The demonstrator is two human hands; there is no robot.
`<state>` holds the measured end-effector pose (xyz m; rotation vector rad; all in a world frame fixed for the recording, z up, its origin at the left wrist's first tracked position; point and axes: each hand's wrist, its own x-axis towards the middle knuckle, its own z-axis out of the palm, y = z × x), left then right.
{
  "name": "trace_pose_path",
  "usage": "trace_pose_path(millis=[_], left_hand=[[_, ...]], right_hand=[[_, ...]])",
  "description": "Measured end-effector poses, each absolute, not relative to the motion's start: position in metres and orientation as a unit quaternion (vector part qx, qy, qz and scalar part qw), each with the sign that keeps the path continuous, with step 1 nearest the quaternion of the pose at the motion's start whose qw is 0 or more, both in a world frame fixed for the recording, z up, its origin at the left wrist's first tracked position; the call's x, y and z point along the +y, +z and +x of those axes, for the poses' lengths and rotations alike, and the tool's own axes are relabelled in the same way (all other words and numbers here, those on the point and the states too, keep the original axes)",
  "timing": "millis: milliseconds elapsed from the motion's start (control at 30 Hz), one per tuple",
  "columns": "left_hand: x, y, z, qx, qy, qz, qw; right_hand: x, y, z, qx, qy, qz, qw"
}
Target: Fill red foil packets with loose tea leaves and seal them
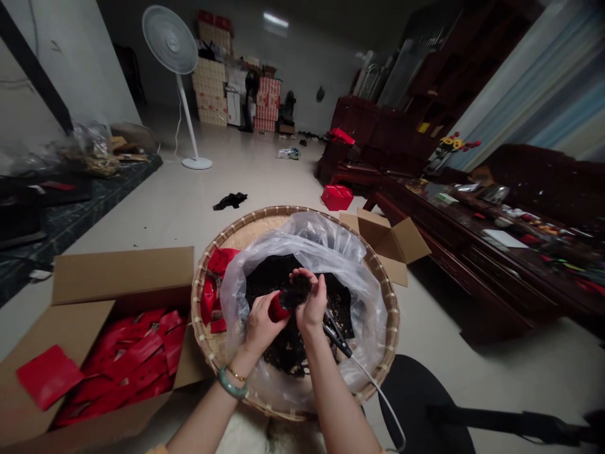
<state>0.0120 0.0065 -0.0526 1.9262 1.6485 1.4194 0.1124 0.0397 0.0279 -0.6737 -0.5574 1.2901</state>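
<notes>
left hand (262, 325): closed, gripping a red packet (278, 309) | right hand (312, 302): pinching dark bits (300, 290) | under them: plastic bag (302, 249) in round basket (283, 211) | beside: box (123, 274) of red packets

**1 Fan, Stacked Cartons, Dark Wood Desk**

A white standing fan (171, 44) rises from the pale floor (265, 180) before stacked cartons (210, 88). A black cloth (229, 200) and a red box (337, 197) lie on the floor. Small items crowd a dark wooden desk (454, 233), with yellow and red flowers (451, 146) beyond.
</notes>
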Motion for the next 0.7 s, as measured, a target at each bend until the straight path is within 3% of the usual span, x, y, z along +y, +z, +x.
trace_pose_path(millis=[233,433,533,700], left_hand=[[0.008,-0.061,0.012,0.569,0.493,0.649,0.110],[0.009,-0.062,0.013,0.575,0.497,0.644,0.091],[0.008,-0.058,0.012,0.567,0.517,0.639,0.061],[0.006,-0.052,0.009,0.535,0.549,0.642,0.026]], right_hand=[[0.033,0.026,0.110,-0.335,0.557,-0.335,0.683],[0.036,0.023,0.114,-0.302,0.574,-0.309,0.696],[0.044,0.016,0.124,-0.290,0.539,-0.366,0.701],[0.046,0.009,0.142,-0.469,0.456,-0.517,0.552]])
